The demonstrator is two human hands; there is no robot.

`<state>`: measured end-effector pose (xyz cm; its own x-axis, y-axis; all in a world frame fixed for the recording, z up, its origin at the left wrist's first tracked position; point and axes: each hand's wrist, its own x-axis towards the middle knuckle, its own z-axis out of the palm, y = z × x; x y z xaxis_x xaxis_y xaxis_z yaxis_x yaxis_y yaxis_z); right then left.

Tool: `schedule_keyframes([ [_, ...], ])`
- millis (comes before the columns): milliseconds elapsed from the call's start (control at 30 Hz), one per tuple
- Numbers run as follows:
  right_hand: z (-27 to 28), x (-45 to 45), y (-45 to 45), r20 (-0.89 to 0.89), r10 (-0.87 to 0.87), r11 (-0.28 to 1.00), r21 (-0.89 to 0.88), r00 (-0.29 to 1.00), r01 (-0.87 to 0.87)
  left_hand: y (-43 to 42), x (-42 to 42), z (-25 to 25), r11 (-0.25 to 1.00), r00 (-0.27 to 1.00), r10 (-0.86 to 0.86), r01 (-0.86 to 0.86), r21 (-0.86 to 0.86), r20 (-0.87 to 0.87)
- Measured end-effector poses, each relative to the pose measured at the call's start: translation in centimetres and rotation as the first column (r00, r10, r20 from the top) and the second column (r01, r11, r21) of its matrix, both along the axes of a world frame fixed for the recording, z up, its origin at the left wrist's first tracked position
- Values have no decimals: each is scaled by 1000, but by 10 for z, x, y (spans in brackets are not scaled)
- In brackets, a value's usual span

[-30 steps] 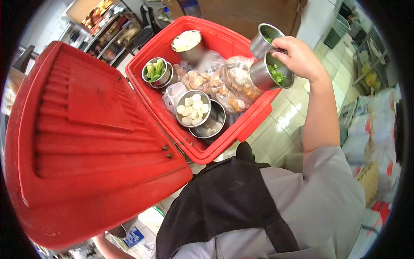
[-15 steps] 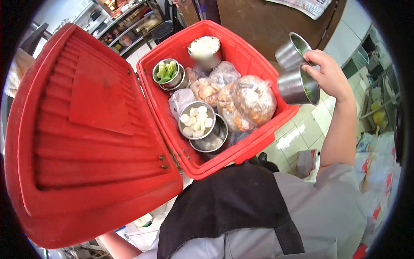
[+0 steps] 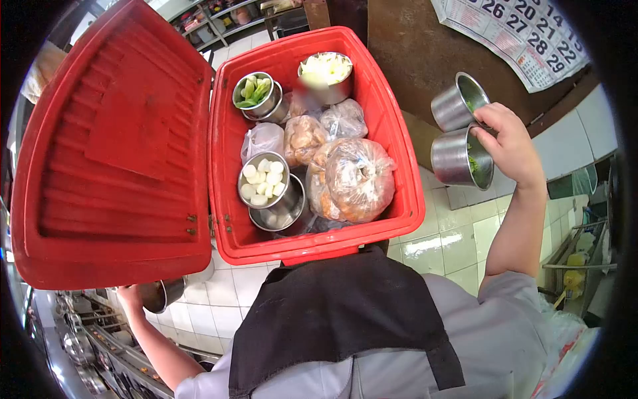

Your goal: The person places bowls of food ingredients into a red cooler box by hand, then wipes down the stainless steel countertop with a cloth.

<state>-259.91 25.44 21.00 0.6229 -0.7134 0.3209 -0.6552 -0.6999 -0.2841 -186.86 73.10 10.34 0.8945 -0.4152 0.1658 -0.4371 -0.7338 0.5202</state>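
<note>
"Black cloth lay nearest us, the apron [image 3: 332, 319] down our front. Where were our hands?"

"Our left hand [image 3: 133, 296] was low, by the edge of the lid [image 3: 126, 133] and close to a metal pot [image 3: 174, 290]. The lid hid part of it, so we couldn't tell whether its fingers gripped."

"And the right?"

"Our right hand [image 3: 513, 146] pinched the rims of two metal cups [image 3: 455, 159] between thumb and fingers. They hung tipped, mouths turned toward the palm, with green leaves [image 3: 472, 161] inside."

"What had just changed?"

"A second earlier the cups overlapped the side of the red box [image 3: 319, 251] in our view. Now they hung outside it, past the right rim, with a gap between. Less of the leaves showed, and the box sat squarer to us."

"So what did that mean for the work?"

"We judged the cups were clear of the box, their contents needing care at that tilt."

"And inside the box?"

"Near the front, a cup of white pieces [image 3: 264, 184] leaned over a metal bowl [image 3: 286, 216]. Filled plastic bags [image 3: 362, 179] lay beside and behind; farther back stood green stalks [image 3: 252, 92] and a pot of white shreds [image 3: 325, 66]."

"Beyond that?"

"We saw a calendar [image 3: 512, 33], now in fuller view."
</note>
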Motion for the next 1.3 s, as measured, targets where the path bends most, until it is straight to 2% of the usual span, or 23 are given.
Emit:
schedule_keyframes([
  [33,-4,-1,-6,21,-17,1000,4,1000,17,5,-4,2,996,1000,24,-24,90,-1],
  [100,-15,0,-13,58,-55,998,33,997,53,6,-16,2,984,992,128,-124,124,-22],
  [133,-15,1,-17,21,-42,998,54,999,41,2,-28,-1,990,986,141,-138,42,-84],
  [233,-14,8,-25,-32,-10,995,96,999,13,6,-28,-32,988,988,154,-154,9,27],
  [267,-14,9,-29,-15,5,995,102,1000,-4,11,-33,-40,987,987,158,-158,13,-28],
  [333,-14,11,-36,31,40,992,118,999,-44,10,-54,-36,985,977,172,-171,19,-124],
  [433,-13,2,-53,57,96,990,102,994,-102,6,-102,-26,965,962,257,-251,73,-95],
  [667,-16,-51,-113,28,265,964,18,964,-265,-5,-219,-7,938,949,313,-314,147,30],
  [733,-22,-71,-126,38,258,964,56,965,-260,-18,-255,-2,921,936,340,-351,170,91],
  [767,-23,-80,-132,41,257,963,75,965,-260,-22,-274,-1,928,934,353,-358,103,57],
  [833,-26,-95,-146,36,248,964,93,968,-250,-25,-301,-3,932,934,347,-353,83,78],
  [867,-29,-101,-155,40,250,964,89,967,-252,-25,-312,0,919,930,355,-365,147,92],
  [933,-33,-108,-168,29,262,962,73,965,-264,-40,-345,16,909,923,380,-386,160,68],
  [1033,-35,-100,-180,40,330,937,111,943,-332,-53,-378,33,913,919,390,-395,105,60],
  [1167,-36,-61,-194,22,444,894,63,896,-444,-60,-391,49,945,945,327,-327,-20,-31],
  [1200,-30,-45,-194,11,469,880,73,883,-469,-64,-395,57,945,944,328,-328,17,-34],
  [1233,-25,-29,-197,0,495,866,83,869,-493,-63,-396,56,955,961,269,-274,-114,-62],
  [1300,-23,5,-207,-5,562,826,47,827,-562,-70,-404,63,956,960,281,-279,-94,7],
])
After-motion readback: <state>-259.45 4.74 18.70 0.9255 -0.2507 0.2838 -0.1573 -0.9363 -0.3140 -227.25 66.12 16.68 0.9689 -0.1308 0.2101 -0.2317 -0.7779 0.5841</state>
